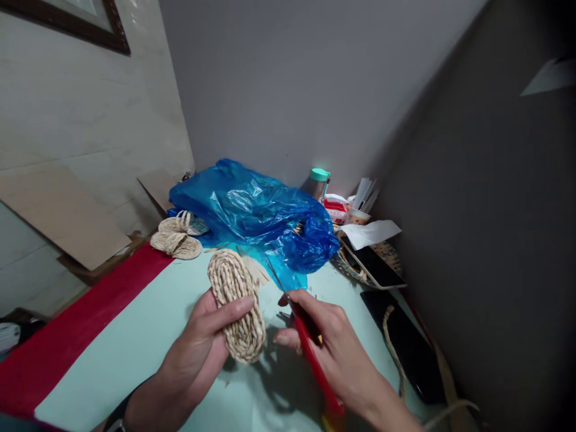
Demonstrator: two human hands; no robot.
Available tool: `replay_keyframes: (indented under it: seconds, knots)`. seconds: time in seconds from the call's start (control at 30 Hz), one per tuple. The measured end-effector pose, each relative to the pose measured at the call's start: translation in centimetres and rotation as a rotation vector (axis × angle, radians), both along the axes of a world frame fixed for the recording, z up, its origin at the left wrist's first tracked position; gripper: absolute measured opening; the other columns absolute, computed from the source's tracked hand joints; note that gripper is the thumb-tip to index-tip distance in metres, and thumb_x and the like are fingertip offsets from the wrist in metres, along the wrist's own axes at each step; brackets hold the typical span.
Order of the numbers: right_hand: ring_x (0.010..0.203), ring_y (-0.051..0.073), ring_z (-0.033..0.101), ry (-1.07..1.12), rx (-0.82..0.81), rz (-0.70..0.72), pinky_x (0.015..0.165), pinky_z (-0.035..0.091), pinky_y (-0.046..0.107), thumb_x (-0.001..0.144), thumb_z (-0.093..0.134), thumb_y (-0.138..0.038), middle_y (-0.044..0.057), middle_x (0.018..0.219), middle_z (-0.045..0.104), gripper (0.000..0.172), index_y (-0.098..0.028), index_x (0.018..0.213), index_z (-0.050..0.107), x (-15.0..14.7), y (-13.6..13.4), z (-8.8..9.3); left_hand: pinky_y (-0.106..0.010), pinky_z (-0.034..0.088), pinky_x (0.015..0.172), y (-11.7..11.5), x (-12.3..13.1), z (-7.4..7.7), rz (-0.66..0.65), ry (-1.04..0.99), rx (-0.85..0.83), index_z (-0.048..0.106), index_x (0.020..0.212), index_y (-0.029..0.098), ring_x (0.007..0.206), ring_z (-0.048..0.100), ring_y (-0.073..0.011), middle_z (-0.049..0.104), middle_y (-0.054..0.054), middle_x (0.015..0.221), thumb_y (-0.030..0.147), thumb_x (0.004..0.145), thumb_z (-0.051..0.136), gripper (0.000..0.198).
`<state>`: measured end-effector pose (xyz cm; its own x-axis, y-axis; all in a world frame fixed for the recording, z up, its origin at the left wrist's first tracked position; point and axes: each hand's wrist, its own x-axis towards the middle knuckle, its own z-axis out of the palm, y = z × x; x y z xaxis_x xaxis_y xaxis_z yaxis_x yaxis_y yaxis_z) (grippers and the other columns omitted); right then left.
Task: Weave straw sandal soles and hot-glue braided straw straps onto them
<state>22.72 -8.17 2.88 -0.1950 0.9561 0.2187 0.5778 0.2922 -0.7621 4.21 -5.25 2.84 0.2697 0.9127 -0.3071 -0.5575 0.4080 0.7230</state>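
Observation:
My left hand grips an oval sole of coiled, braided straw, thumb across its face and fingers behind. The sole is tilted, its far end leaning left, above the pale table. Just right of it, my right hand is closed around scissors with red handles. The scissors' blades point up and away, apart from the sole. Part of the handles is hidden by my fingers.
A crumpled blue plastic bag fills the back. Small straw sandals lie at back left. On the right are a green-lidded bottle, a paper cup, a phone-like device, and a black flat panel bearing a braided cord.

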Motion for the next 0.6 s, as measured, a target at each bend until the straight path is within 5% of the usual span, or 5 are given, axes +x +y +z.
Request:
replay_keyframes:
  seconds: [0.17,0.23,0.37,0.5,0.6]
  knots:
    - [0.063,0.019,0.062,-0.497,-0.016,-0.248,0.06,0.046,0.028,0.094,0.056,-0.046,0.001,0.074,0.067,0.025,-0.022,0.1,0.064,4.6,0.5,0.8,-0.027,0.056,0.081,0.6,-1.3,0.5,-0.005,0.132,-0.014,0.067,0.113,0.018,0.094,0.071,-0.0211,0.076,-0.004,0.1,0.017,0.077,0.084,0.039]
    - [0.077,0.028,0.068,-0.602,0.003,-0.341,0.06,0.045,0.033,0.09,0.054,-0.035,0.013,0.099,0.073,0.026,-0.02,0.107,0.067,7.4,0.8,0.1,-0.029,0.057,0.08,1.1,-2.1,0.9,-0.025,0.204,-0.006,0.067,0.114,0.019,0.092,0.072,-0.0226,0.075,-0.004,0.098,0.018,0.076,0.086,0.043]
    - [0.088,0.033,0.071,-0.688,0.025,-0.379,0.072,0.053,0.039,0.078,0.059,-0.019,0.018,0.1,0.075,0.033,-0.016,0.108,0.072,11.0,1.4,-2.2,-0.032,0.058,0.077,1.7,-3.4,1.6,-0.053,0.269,-0.007,0.068,0.114,0.02,0.087,0.073,-0.0236,0.075,-0.005,0.094,0.02,0.076,0.087,0.043]
    - [0.082,0.034,0.068,-0.636,0.088,-0.38,0.075,0.053,0.046,0.084,0.054,-0.017,0.019,0.084,0.073,0.025,-0.016,0.1,0.073,8.5,1.1,-2.2,-0.032,0.058,0.078,1.7,-3.5,1.6,-0.118,0.249,-0.013,0.07,0.11,0.019,0.09,0.074,-0.0247,0.077,-0.006,0.097,0.018,0.076,0.087,0.038]
    - [0.091,0.027,0.07,-0.48,0.131,-0.279,0.082,0.055,0.04,0.102,0.041,-0.029,0.015,0.103,0.075,0.033,-0.018,0.114,0.07,3.9,0.5,0.0,-0.033,0.058,0.079,1.4,-2.9,1.2,-0.215,0.208,0.025,0.07,0.109,0.019,0.092,0.074,-0.0257,0.078,-0.008,0.099,0.019,0.077,0.085,0.036]
